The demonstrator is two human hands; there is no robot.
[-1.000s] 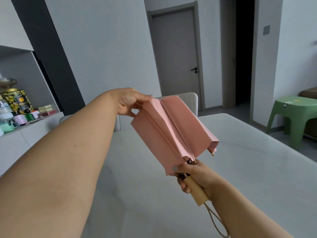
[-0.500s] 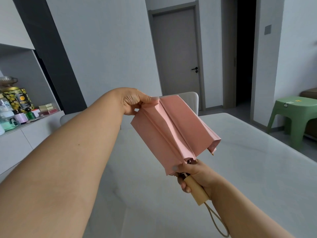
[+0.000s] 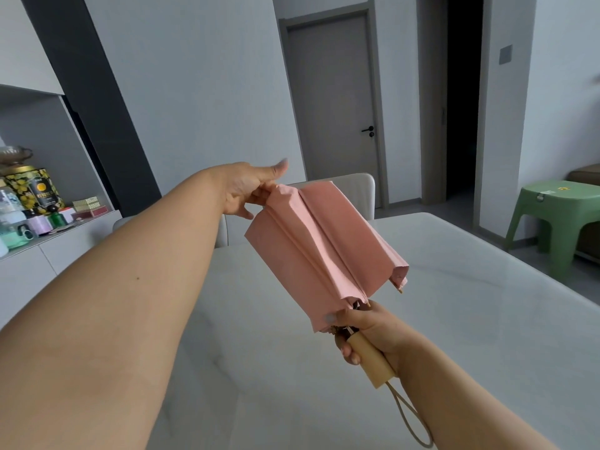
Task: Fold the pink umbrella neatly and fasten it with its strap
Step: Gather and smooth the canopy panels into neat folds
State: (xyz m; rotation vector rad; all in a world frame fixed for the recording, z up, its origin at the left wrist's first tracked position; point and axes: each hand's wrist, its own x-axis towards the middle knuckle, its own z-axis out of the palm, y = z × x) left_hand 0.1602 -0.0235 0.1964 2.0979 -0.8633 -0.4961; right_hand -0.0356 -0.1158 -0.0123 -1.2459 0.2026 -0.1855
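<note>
Both hands hold the umbrella: your right hand grips the handle, your left hand pinches the far tip, long axis running between them.

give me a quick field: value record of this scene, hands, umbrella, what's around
left hand: fingers pinch the far tip of the canopy, thumb stretched out
right hand: grips the wooden handle at the canopy's near edge
pink umbrella: collapsed, held in the air above the white table, pleats loose, not rolled
strap fastened: no, none seen around the canopy
wrist cord: hangs in a loop from the handle's end
surroundings: green stool at right, grey door closed, tins and jars on the shelf at left
</note>
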